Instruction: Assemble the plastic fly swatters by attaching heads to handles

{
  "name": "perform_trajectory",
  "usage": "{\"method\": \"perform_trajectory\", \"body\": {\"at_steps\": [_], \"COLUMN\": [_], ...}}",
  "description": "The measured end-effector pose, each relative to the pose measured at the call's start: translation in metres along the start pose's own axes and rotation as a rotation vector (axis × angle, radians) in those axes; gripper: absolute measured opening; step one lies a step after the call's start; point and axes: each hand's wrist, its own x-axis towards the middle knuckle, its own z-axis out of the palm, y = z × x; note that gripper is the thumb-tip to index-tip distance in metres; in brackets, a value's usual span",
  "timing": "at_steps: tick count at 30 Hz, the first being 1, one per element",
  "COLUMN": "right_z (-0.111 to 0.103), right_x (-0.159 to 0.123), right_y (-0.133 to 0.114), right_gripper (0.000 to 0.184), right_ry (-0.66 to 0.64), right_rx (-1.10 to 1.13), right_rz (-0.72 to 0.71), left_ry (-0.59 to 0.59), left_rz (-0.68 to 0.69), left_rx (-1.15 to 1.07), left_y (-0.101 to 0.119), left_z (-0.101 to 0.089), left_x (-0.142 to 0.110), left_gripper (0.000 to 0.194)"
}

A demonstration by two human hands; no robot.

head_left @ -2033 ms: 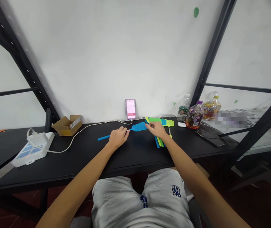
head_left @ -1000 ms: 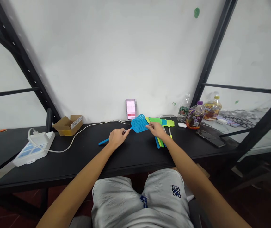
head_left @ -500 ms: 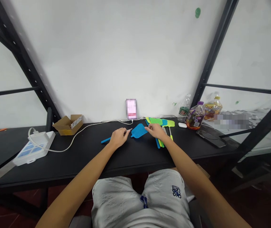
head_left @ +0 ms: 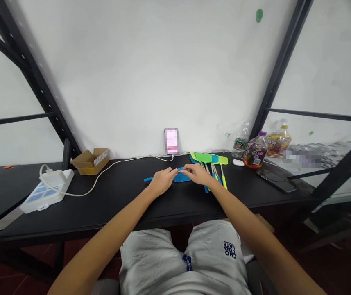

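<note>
My left hand [head_left: 161, 181] is closed around the thin rod of a fly swatter handle, whose blue grip [head_left: 148, 179] sticks out to the left. In my right hand [head_left: 198, 174] is the blue mesh fly swatter head [head_left: 180, 178], pinched near its edge. The fingertips of both hands almost meet over the blue mesh, where the rod's tip reaches the head; fingers partly hide that spot, so I cannot tell if the two are joined. Right beside my right hand lies a group of green, yellow and blue fly swatters [head_left: 204, 157], their handles toward me.
A phone [head_left: 171, 141] on a white cable leans on the wall. On the left are an open cardboard box [head_left: 86, 166] and a white power strip [head_left: 44, 196]. Drink bottles [head_left: 256, 150], a white case [head_left: 238, 162] and a dark phone [head_left: 276, 181] are on the right.
My left hand has moved right with the handle, bringing the rod's tip up to the blue head. My right fingers have shifted left over the mesh, and the head has turned slightly.
</note>
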Motion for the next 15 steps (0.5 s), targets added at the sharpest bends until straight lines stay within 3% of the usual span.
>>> {"method": "perform_trajectory", "body": {"at_steps": [6,12,15], "right_z": [-0.003,-0.014,-0.014], "right_x": [0.001,0.002,0.002], "right_y": [0.000,0.007,0.010], "right_gripper": [0.043,0.046,0.046], "right_ry": [0.072,0.428,0.496], "right_rx": [0.052,0.099,0.190], "right_rz": [0.003,0.164,0.213], "left_ry": [0.029,0.055,0.058], "left_rz": [-0.032,-0.110,-0.105], "left_rx": [-0.029,-0.064,-0.081], "left_y": [-0.006,-0.013,-0.013], "left_z": [0.004,0.004,0.004], "left_x": [0.001,0.001,0.001], "left_gripper": [0.036,0.034,0.035]}}
